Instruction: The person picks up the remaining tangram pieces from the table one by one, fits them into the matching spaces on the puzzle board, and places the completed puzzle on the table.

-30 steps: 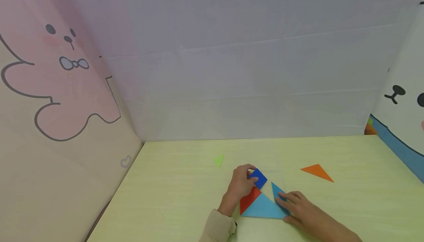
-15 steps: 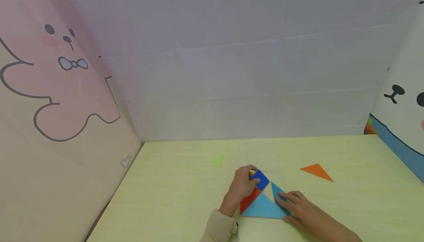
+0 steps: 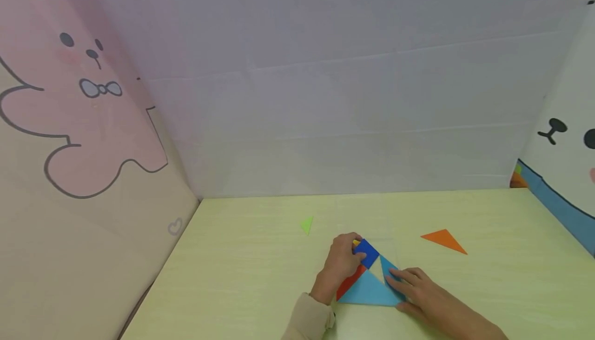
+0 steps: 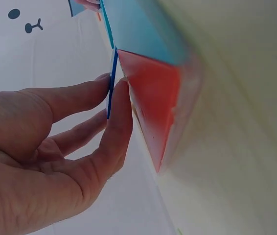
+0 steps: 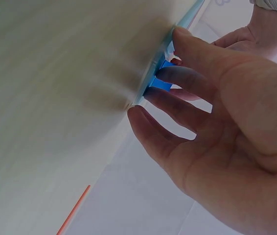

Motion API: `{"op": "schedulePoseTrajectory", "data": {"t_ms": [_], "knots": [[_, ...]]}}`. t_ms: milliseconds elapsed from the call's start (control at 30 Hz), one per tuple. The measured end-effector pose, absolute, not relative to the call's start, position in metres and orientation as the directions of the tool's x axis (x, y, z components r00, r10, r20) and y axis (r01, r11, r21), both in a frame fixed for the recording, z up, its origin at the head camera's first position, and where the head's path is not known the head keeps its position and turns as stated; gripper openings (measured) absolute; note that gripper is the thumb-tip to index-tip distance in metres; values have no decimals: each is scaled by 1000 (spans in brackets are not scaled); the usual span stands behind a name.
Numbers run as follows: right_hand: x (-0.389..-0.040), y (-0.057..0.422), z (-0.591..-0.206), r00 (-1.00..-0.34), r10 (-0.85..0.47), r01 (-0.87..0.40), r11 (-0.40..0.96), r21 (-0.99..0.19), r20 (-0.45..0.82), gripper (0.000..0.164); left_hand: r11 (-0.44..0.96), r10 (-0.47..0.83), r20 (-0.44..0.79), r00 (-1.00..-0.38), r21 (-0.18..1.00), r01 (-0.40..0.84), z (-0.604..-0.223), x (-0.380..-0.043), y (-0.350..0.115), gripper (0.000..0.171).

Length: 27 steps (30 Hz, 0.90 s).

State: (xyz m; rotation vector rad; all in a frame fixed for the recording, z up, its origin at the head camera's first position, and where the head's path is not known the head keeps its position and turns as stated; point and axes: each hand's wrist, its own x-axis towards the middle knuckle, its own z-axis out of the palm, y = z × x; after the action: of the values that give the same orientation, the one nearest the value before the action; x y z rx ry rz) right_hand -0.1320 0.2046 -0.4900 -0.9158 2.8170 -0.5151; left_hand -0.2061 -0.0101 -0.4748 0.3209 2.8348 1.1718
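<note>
In the head view my left hand (image 3: 341,257) pinches a dark blue square (image 3: 367,253) between thumb and fingers. The left wrist view shows that square (image 4: 112,83) edge-on at the fingertips. A red flat piece (image 3: 351,282) lies just below, partly covered by the hand; a bit of yellow piece (image 3: 356,243) peeks out by the fingertips. The light blue triangle (image 3: 372,291) lies nearest me. My right hand (image 3: 425,293) rests spread, nearly straight fingers on a second blue triangle (image 3: 389,267), its thumb by the lower corner. A pale gap shows between square and triangles.
A small light green triangle (image 3: 307,225) lies farther back to the left. To the right is an orange triangle (image 3: 445,241). The pale yellow table (image 3: 241,278) meets a whitish cloth wall (image 3: 325,138) behind, with printed animal panels at both sides.
My left hand has slid the dark blue square slightly right and toward me, so its corner now meets the top of the right-hand blue triangle. The right hand stays almost still.
</note>
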Motion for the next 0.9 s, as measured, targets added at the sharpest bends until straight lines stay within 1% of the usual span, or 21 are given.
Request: {"op": "schedulePoseTrajectory", "data": {"t_ms": [300, 567, 767, 900], "knots": [[-133, 204, -491, -800, -600, -564, 755, -333, -5, 54, 754, 223, 72, -972, 620, 219, -472, -201, -8, 26], [-133, 205, -490, -794, -608, -574, 752, -324, -2, 53, 815, 220, 92, -971, 530, 235, -469, -199, -6, 27], [-132, 207, -491, -790, -612, -587, 741, -327, 31, 53, 812, 223, 95, -970, 532, 239, -469, -199, -6, 29], [-132, 207, -492, -792, -610, -582, 742, -333, 24, 53, 825, 221, 86, -971, 515, 233, -469, -200, -5, 31]]}}
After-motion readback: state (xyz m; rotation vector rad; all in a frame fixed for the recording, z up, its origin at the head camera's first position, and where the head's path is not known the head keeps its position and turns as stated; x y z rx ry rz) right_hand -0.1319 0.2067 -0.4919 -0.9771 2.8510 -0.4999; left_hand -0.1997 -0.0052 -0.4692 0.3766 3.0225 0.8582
